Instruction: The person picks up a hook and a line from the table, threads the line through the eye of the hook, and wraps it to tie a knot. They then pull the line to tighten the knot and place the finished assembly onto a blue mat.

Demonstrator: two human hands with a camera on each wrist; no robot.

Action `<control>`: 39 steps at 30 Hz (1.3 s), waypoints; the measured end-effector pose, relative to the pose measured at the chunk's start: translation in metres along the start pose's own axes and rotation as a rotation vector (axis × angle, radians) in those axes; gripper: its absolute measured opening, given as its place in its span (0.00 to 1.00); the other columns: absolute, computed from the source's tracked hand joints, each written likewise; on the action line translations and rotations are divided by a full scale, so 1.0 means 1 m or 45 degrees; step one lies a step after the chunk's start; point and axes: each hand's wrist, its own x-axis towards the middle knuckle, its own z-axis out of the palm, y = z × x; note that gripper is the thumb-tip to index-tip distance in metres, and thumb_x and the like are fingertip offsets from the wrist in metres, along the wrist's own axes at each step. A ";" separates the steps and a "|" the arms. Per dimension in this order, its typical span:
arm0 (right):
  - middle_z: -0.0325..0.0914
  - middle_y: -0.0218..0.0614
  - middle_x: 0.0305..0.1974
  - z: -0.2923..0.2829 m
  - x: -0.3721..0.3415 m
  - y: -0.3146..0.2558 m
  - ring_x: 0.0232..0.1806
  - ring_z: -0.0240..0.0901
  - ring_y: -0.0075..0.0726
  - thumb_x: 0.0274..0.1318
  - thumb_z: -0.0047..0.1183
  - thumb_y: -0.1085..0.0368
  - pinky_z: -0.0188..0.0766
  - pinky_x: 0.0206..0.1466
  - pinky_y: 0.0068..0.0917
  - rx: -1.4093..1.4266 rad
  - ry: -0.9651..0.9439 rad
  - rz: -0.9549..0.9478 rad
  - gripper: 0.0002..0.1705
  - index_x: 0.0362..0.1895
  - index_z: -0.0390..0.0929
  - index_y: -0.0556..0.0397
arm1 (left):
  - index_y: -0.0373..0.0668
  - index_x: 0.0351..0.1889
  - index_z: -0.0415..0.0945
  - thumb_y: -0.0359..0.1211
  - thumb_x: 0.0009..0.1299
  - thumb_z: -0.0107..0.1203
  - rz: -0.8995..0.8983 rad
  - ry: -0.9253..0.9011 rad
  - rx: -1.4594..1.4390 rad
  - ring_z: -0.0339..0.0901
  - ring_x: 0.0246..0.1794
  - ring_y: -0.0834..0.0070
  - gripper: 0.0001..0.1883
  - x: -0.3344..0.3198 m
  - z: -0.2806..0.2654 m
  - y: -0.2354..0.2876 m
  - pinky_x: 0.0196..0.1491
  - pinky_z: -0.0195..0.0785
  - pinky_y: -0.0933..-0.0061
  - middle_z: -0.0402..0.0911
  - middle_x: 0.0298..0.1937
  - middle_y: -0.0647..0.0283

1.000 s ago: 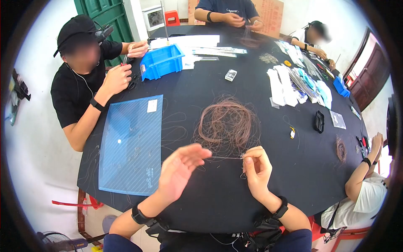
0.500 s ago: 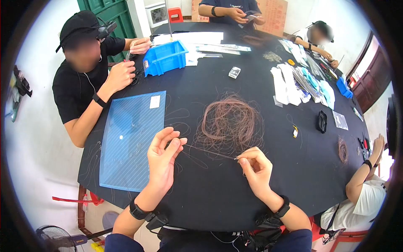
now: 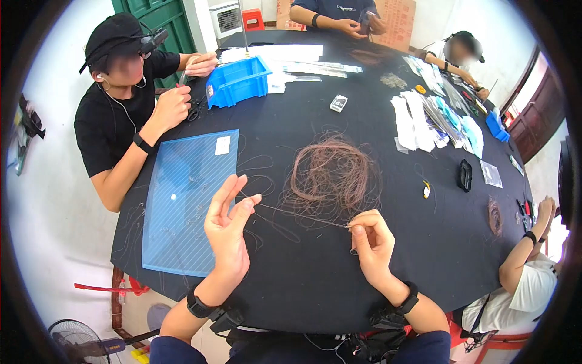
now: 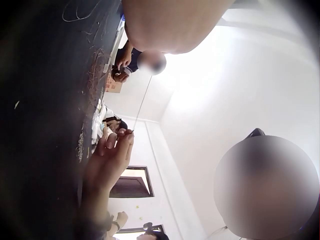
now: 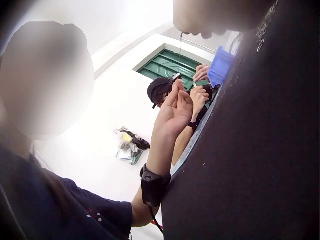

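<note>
Nearest, at the front of the black-topped desk (image 3: 303, 297), I see both hands raised. The left hand (image 3: 229, 239) pinches one part of a thin thread (image 3: 303, 215) between thumb and forefinger, its other fingers raised. The right hand (image 3: 372, 246) holds the thread farther along in a narrow pinch, its remaining fingers curled in. The thread runs in a straight line between them; I cannot tell whether it touches anything beneath. Beyond the left hand lies a blue striped folder (image 3: 188, 206); just past the thread spreads a tangled bundle of brown strands (image 3: 332, 173). Farther right I note a small black tray (image 3: 465, 175) and, beyond it, white strips (image 3: 413, 124). Farther back stand a small box (image 3: 338, 104) and a blue bin (image 3: 238, 84), beside a person in a black cap (image 3: 112, 127). A second person (image 3: 339, 11) sits at the far edge.
</note>
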 end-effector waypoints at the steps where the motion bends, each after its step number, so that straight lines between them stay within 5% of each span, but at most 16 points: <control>1: 0.70 0.32 0.35 0.000 0.000 0.000 0.23 0.63 0.14 0.59 0.49 0.73 0.60 0.23 0.12 -0.013 -0.004 -0.009 0.02 0.35 0.74 0.59 | 0.35 0.62 0.63 0.22 0.63 0.56 0.001 0.007 0.008 0.78 0.45 0.69 0.27 0.000 0.001 0.000 0.47 0.70 0.75 0.70 0.58 0.52; 9: 0.70 0.32 0.35 0.000 0.000 0.000 0.23 0.63 0.14 0.58 0.50 0.74 0.60 0.24 0.12 -0.029 0.014 -0.001 0.02 0.35 0.74 0.59 | 0.38 0.65 0.59 0.24 0.65 0.54 0.012 -0.021 0.061 0.75 0.48 0.75 0.29 0.000 -0.001 -0.002 0.47 0.69 0.80 0.65 0.64 0.55; 12: 0.70 0.32 0.35 0.000 0.000 0.000 0.23 0.63 0.13 0.58 0.50 0.74 0.59 0.24 0.12 -0.030 0.018 -0.003 0.02 0.35 0.74 0.59 | 0.35 0.64 0.60 0.21 0.64 0.55 0.008 -0.007 0.006 0.77 0.46 0.69 0.29 0.000 0.001 0.000 0.52 0.70 0.73 0.65 0.63 0.50; 21: 0.70 0.32 0.35 0.000 0.000 0.000 0.23 0.63 0.13 0.58 0.50 0.75 0.59 0.24 0.12 -0.025 0.032 -0.001 0.01 0.35 0.74 0.59 | 0.37 0.62 0.62 0.24 0.65 0.54 -0.091 -0.025 0.033 0.77 0.46 0.73 0.26 -0.001 0.002 -0.002 0.44 0.67 0.79 0.68 0.60 0.53; 39: 0.69 0.32 0.36 0.000 0.000 0.000 0.23 0.63 0.14 0.59 0.48 0.74 0.61 0.23 0.12 0.013 0.030 0.002 0.02 0.35 0.73 0.60 | 0.36 0.61 0.64 0.24 0.65 0.54 -0.147 -0.044 0.041 0.77 0.47 0.71 0.25 -0.003 0.001 -0.003 0.47 0.68 0.77 0.70 0.59 0.54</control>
